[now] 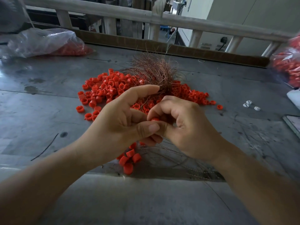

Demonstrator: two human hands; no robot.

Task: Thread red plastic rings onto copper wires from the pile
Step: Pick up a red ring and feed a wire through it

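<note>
A pile of red plastic rings (pixel 103 90) lies on the grey table (pixel 48 111) ahead of me. A tangled bundle of copper wires (pixel 154 72) sits on the pile's far side. My left hand (pixel 120 120) and my right hand (pixel 183 125) meet above the pile's near edge. My right hand pinches one red ring (pixel 155 119) between thumb and forefinger, and my left thumb and fingers close against the same spot; whether they hold a wire there is hidden. Several threaded red rings (pixel 129 158) hang on thin wires below my hands.
A clear plastic bag of red rings (pixel 48 43) lies at the back left, another bag (pixel 287 65) at the right edge. Small white parts (pixel 250 105) lie to the right. Loose thin wires (pixel 186 161) trail beneath my right wrist. A wooden rail (pixel 129 13) bounds the table's far side.
</note>
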